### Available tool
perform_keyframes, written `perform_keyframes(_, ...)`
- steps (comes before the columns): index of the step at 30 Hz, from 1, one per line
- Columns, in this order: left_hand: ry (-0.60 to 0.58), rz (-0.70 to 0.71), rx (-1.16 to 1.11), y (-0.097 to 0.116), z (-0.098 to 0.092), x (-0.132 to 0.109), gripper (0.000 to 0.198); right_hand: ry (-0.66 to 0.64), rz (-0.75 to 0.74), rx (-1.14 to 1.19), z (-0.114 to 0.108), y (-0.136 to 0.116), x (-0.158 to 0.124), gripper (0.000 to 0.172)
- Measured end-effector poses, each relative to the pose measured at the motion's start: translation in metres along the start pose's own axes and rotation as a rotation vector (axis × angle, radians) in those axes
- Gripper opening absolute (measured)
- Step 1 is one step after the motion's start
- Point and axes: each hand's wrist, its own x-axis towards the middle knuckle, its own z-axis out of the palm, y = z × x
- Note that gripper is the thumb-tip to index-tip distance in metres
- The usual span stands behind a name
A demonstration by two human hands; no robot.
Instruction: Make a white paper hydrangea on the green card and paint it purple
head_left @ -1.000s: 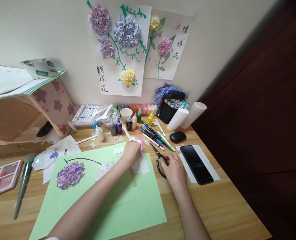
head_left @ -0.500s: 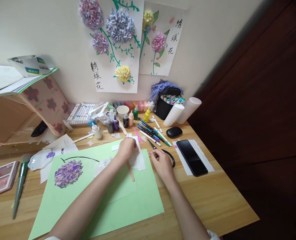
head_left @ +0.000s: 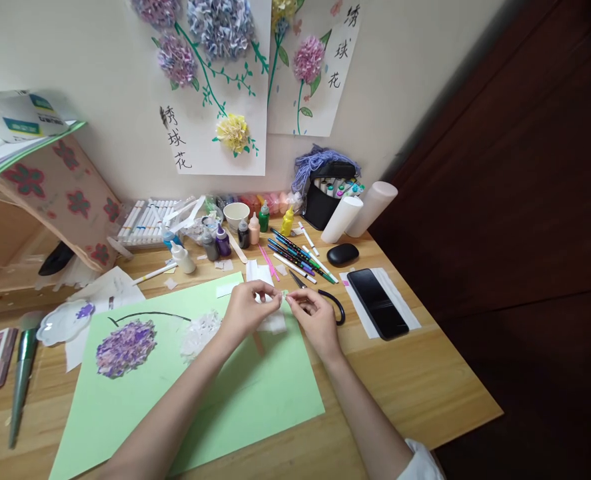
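Above the right part of a light green paper sheet [head_left: 255,413], my left hand [head_left: 248,308] and my right hand [head_left: 318,323] meet fingertip to fingertip. Both pinch a tiny pale scrap [head_left: 284,294], probably paper. Under them lies a piece of white tissue paper [head_left: 273,324], partly hidden. A wooden craft stick [head_left: 258,344] shows faintly below my left hand. Left of that hand, a white crumpled-paper flower [head_left: 200,337] and a purple one [head_left: 126,350] are on the sheet, with a black drawn line above. Dark-handled scissors [head_left: 341,308] lie just beyond my right hand, partly covered.
A phone [head_left: 378,303] on white tissue and a black mouse-shaped case [head_left: 342,254] lie to the right. Paint bottles [head_left: 222,240], markers [head_left: 295,257] and a paper cup [head_left: 236,213] line the back. At left are a paint palette [head_left: 65,325] and a large brush [head_left: 22,380].
My left hand has moved right and my right hand up and left until their fingertips meet at the pale scrap. The camera view has shifted slightly, uncovering more of the white flower.
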Motion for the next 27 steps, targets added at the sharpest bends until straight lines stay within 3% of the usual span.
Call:
perform_keyframes(17, -0.022, -0.054, -0.119, 0.006, 0.008, -0.004, 0.018, 0.07, 0.054, 0.093, 0.0, -0.009, -0.004, 0.008)
perform_keyframes(27, -0.057, -0.031, -0.066, 0.011, 0.008, -0.007, 0.016, 0.063, 0.208, 0.275, 0.0, 0.004, 0.006, 0.024)
